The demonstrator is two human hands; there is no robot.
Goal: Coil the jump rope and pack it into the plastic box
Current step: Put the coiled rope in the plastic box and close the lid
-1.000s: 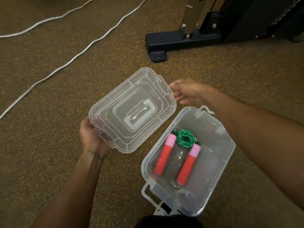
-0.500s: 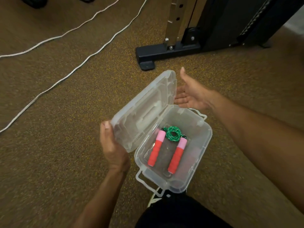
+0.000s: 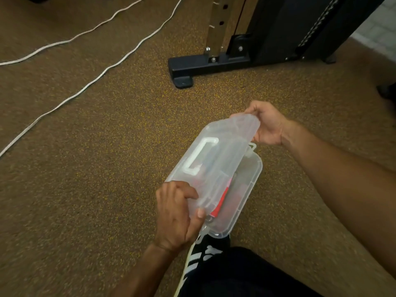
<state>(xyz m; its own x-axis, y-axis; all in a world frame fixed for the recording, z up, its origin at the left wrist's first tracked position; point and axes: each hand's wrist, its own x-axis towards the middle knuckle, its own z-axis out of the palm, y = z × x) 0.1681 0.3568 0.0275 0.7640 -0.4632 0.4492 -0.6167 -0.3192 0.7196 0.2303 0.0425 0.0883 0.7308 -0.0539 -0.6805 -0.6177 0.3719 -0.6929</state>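
Speckled brown floor runs to a black machine base (image 3: 205,65) at its far edge, with 2 white cables (image 3: 85,86) crossing toward the far-left corner. The box (image 3: 246,200) sits on the floor right by a shoe (image 3: 205,251). The rope (image 3: 220,202) lies inside it, with 1 red handle showing through the plastic. The lid (image 3: 214,159) is tilted over the box, not yet seated.

We judge lid and box to be light, thin, a little flexible and smooth enough to slip, so the short ends are the places to hold. The left grip (image 3: 175,215) pinches the lid's near end, fingers curled on top and thumb at the edge. The right grip (image 3: 267,127) holds the far end, fingers curled round the rim, forearm reaching in from the right.
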